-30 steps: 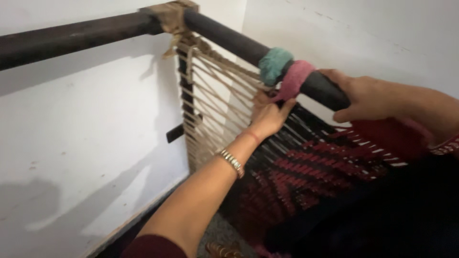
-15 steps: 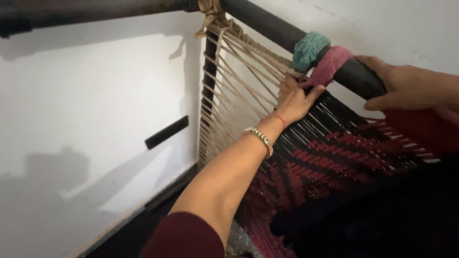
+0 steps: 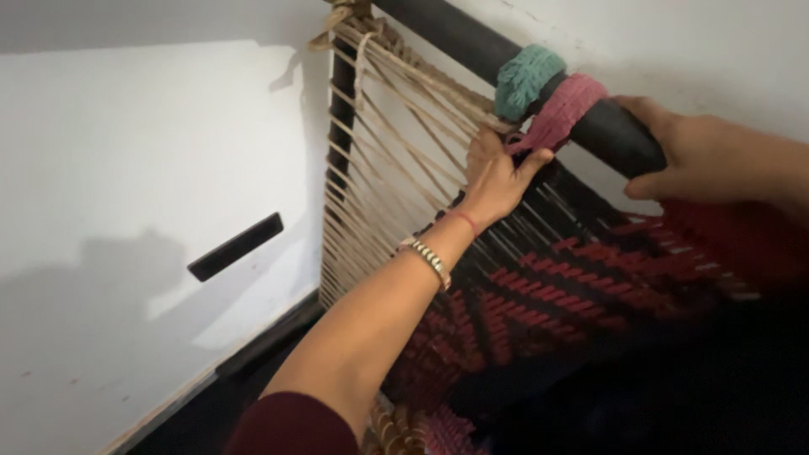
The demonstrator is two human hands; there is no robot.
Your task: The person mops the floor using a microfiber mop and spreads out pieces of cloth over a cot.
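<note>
Fingers of the left hand (image 3: pixel 493 179) are pinched shut on the pink yarn (image 3: pixel 556 118) where it hangs just below the dark frame bar (image 3: pixel 607 135). The bar is clasped by the right hand (image 3: pixel 699 160), further along its down-right axis. Teal yarn (image 3: pixel 524 77) is wrapped just up-left; tan cords (image 3: pixel 379 168) fan away leftward.

This looks like a plain room in a home, used as a spot for hand weaving. A woven cot stands tipped up against a bare white wall (image 3: pixel 135 168), its dark round frame bar (image 3: pixel 472 38) running along the top. Tan cords (image 3: pixel 379 168) stretch in rows from the bar, and red and black woven webbing (image 3: pixel 573 286) fills the rest of the frame. Teal yarn (image 3: pixel 522 80) and pink yarn (image 3: pixel 565 109) are wrapped around the bar. There is no workshop equipment in sight.
</note>
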